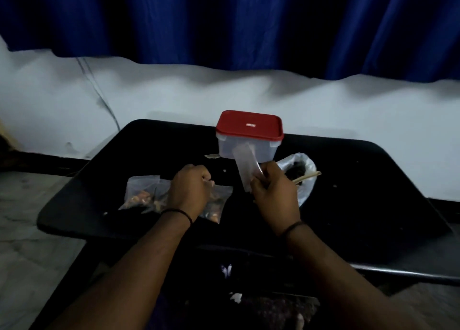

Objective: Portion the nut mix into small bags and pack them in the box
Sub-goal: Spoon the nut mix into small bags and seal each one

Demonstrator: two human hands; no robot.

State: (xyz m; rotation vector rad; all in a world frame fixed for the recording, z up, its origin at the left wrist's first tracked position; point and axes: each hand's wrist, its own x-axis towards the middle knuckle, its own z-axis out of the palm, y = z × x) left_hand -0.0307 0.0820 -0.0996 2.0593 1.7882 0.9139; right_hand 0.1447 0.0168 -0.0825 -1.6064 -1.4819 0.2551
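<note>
Right hand (272, 192) pinching flat clear bag (245, 166), left hand (190, 189) curled, contents unclear, red-lidded box (249, 135)

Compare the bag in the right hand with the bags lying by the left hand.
The held bag looks empty; the lying bags hold nuts. The held bag stands upright, pinched by the right hand; the lying bags rest flat on the table. All are small and clear.
</note>
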